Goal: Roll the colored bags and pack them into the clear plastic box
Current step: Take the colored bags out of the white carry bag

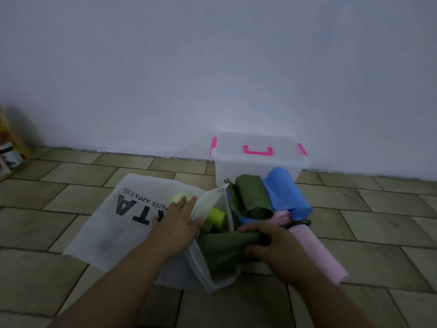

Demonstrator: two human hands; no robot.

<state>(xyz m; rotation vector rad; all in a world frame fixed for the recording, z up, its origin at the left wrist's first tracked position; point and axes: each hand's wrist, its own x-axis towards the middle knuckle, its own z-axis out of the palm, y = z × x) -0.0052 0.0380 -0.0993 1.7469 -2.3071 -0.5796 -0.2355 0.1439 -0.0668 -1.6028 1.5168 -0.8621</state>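
Head view: tiled floor under a pale wall.
White printed bag: spread flat at 8 o'clock of the box.
Clear plastic box: against the wall, lid on.
Rolls: blue roll, olive roll and pink roll heaped at 6 o'clock of the box.
Lime roll: showing in the white bag's mouth.
Left hand: flat, fingers straight, pressing the white bag's edge.
Right hand: at 3 o'clock of the left, apart, curled round a dark green bag.

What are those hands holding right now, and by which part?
The right hand grips the nearer dark green bag at its right end. The left hand holds nothing; it rests flat on the white bag.
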